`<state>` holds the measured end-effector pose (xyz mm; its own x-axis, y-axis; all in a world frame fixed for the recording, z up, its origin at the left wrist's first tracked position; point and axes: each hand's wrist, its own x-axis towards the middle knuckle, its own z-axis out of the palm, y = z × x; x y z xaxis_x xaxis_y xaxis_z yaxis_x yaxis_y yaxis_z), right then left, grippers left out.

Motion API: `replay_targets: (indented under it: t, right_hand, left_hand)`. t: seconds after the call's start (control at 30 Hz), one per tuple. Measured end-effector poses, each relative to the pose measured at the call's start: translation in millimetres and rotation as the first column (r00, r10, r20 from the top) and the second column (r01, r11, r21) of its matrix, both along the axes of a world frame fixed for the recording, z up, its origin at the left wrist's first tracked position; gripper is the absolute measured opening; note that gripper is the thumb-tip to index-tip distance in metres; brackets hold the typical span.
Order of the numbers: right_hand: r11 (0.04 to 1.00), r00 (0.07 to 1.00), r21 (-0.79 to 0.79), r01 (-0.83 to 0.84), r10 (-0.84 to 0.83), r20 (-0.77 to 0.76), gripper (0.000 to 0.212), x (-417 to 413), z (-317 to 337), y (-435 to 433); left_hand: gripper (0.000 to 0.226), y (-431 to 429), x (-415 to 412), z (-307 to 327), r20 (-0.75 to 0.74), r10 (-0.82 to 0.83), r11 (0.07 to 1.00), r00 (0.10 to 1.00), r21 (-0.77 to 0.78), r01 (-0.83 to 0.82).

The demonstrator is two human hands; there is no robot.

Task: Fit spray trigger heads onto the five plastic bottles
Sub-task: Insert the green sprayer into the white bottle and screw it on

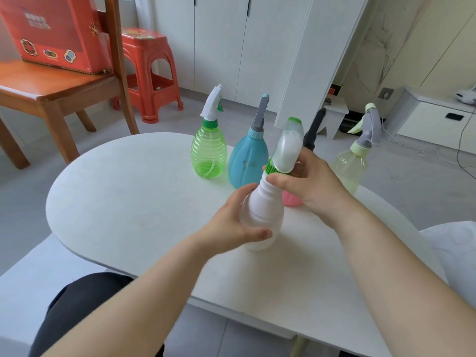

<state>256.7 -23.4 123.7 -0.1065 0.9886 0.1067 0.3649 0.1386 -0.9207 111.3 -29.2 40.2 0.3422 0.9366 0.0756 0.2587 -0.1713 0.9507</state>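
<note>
My left hand (233,222) is wrapped around the body of a white bottle (261,215) held tilted just above the white table (128,202). My right hand (311,184) grips the white trigger head (287,148) at its green collar on that bottle's neck. Behind stand a green bottle (208,153) with a white head, a blue bottle (247,163) with a grey head, and a pale yellow bottle (350,168) with a grey head. A pink bottle (291,199) with a dark head (315,127) is mostly hidden behind my right hand.
A wooden chair (51,86) carrying a red box (54,32) stands at the left, with a red plastic stool (152,70) behind it. White cabinets line the back. A white cushion (456,251) lies at the right edge.
</note>
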Motion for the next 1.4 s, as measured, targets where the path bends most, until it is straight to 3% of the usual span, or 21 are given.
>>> replay_targets:
  t: [0.07, 0.13, 0.2, 0.3, 0.37, 0.43, 0.6, 0.73, 0.83, 0.9, 0.97, 1.03, 1.17, 1.27, 1.33, 1.4]
  right_hand:
    - [0.996, 0.997, -0.056, -0.069, 0.068, -0.021, 0.037, 4.3, 0.4, 1.0]
    - [0.993, 0.995, -0.066, -0.1, 0.098, -0.032, 0.037, 7.3, -0.1, 3.3]
    - [0.998, 0.998, -0.038, -0.057, 0.056, -0.03, 0.035, 7.0, -2.0, 5.3]
    - [0.993, 0.995, 0.059, 0.101, -0.101, -0.003, 0.023, -1.7, -8.6, 5.8]
    - [0.977, 0.982, 0.097, 0.189, -0.19, -0.005, 0.028, -9.0, -12.5, 5.6]
    - [0.972, 0.977, 0.102, 0.211, -0.211, -0.009, 0.032, -11.3, -13.4, 5.7]
    - [0.994, 0.994, 0.053, 0.094, -0.097, 0.054, 0.031, 1.9, -7.7, 7.4]
    - [0.998, 0.999, -0.05, -0.029, 0.03, 0.014, 0.028, 11.1, -9.4, 6.5]
    - [0.995, 0.992, 0.01, -0.102, 0.102, -0.07, 0.018, 11.7, -11.0, 6.7]
    - [0.995, 0.985, 0.071, -0.076, 0.086, -0.152, 0.016, 9.7, -12.1, 8.0]
    - [0.993, 0.972, 0.085, -0.08, 0.096, -0.213, 0.018, 6.9, -12.7, 8.8]
    - [0.99, 0.962, 0.069, -0.12, 0.133, -0.238, 0.018, 6.5, -11.8, 10.2]
    - [0.997, 0.976, 0.058, -0.05, 0.061, -0.211, 0.017, 11.3, -9.0, 12.5]
    - [0.987, 0.99, 0.118, 0.108, -0.095, -0.108, 0.022, 6.5, -12.2, 11.5]
    - [0.978, 0.985, 0.131, 0.163, -0.153, -0.083, 0.025, 0.0, -13.5, 10.7]
    - [0.979, 0.983, 0.11, 0.172, -0.163, -0.079, 0.026, -3.0, -13.1, 10.4]
  left_hand:
    - [0.072, 7.5, -10.1, -0.3, 0.002, -0.102, 0.995, 0.995, -0.022, 0.102]
    - [0.071, 11.9, -11.3, -1.6, -0.031, -0.066, 0.998, 0.997, 0.019, 0.067]
    - [0.068, 10.0, -4.3, -4.7, -0.027, 0.015, 0.998, 1.0, 0.063, -0.013]
    - [0.071, 0.5, 16.3, -11.8, -0.103, 0.272, 0.95, 0.957, 0.186, -0.25]
    - [0.075, -4.4, 27.5, -13.5, -0.139, 0.415, 0.893, 0.899, 0.25, -0.374]
    - [0.076, -4.7, 32.1, -14.3, -0.144, 0.446, 0.879, 0.883, 0.257, -0.402]
    - [0.078, -0.8, 29.4, -14.9, -0.179, 0.427, 0.885, 0.886, 0.28, -0.371]
    - [0.079, -0.1, 31.2, -15.5, -0.174, 0.436, 0.881, 0.883, 0.281, -0.38]
    - [0.08, -0.6, 31.4, -16.3, -0.175, 0.448, 0.871, 0.877, 0.308, -0.383]
    - [0.078, -0.4, 28.1, -15.7, -0.144, 0.369, 0.904, 0.918, 0.283, -0.319]
    - [0.073, 1.4, 20.0, -11.1, -0.001, 0.171, 0.974, 0.985, 0.153, -0.169]
    - [0.069, 8.4, 10.1, -3.9, 0.138, 0.005, 1.0, 0.99, -0.001, -0.005]
    - [0.058, 27.7, 1.7, 3.6, 0.095, -0.126, 0.99, 0.987, -0.049, 0.131]
    - [0.056, 22.5, 16.4, -3.5, 0.029, 0.051, 0.998, 0.998, 0.04, -0.052]
    - [0.06, 10.8, 31.0, -9.7, -0.011, 0.268, 0.957, 0.963, 0.118, -0.265]
    - [0.069, 3.0, 36.6, -12.9, -0.038, 0.383, 0.914, 0.923, 0.16, -0.373]
